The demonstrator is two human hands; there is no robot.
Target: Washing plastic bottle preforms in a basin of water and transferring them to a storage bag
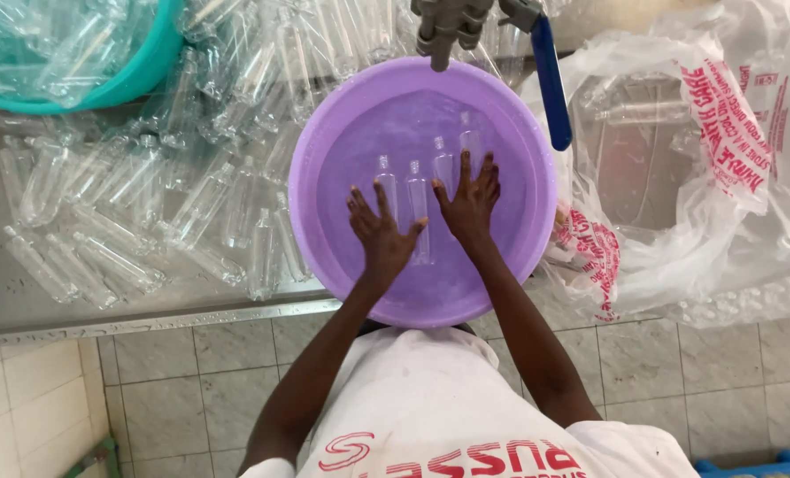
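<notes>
I am pressing my left hand (381, 232) and right hand (471, 202), fingers spread flat, onto four clear plastic bottles (417, 202) floating at the centre of the purple basin (324, 150). They are looking light, thin-walled and slippery when wet; the necks seem the surest hold. A tap (448, 26) is hanging at twelve o'clock, with loose bottles (129, 204) lying at nine.

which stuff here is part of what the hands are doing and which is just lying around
In hand:
- left hand and right hand, spread flat over the bottles
- clear plastic bottles in the water
- purple basin
- tap above it

Lying about:
- heap of clear bottles on the metal counter
- teal tub
- printed plastic bag
</notes>
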